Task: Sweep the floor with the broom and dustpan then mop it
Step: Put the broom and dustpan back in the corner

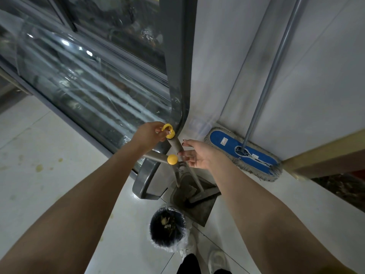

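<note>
Looking down from the head camera, the person's left hand [150,133] pinches the yellow ring [167,131] at the top of the broom [175,145], its fingers curled round that end. The right hand [197,156] is just beside the same grey handle, a little lower, with fingers spread and nearly straight and holding nothing; whether the fingertips [184,144] touch the handle cannot be told. The two hands are close together but apart, with the handle between them. A round yellow cap [172,159] on a second grey handle sits just below them. The broom's bristle end rests in the grey dustpan [199,211], which stands on the pale tiled floor [29,145] at the foot of the wall [325,76]. The mop [222,139], with a blue fringed pad, leans against that wall to the right. A small dark bin [167,227] with a clear liner stands near the dustpan, beside a glass display case [88,80]. White shoes [217,260] show at the bottom edge.
</note>
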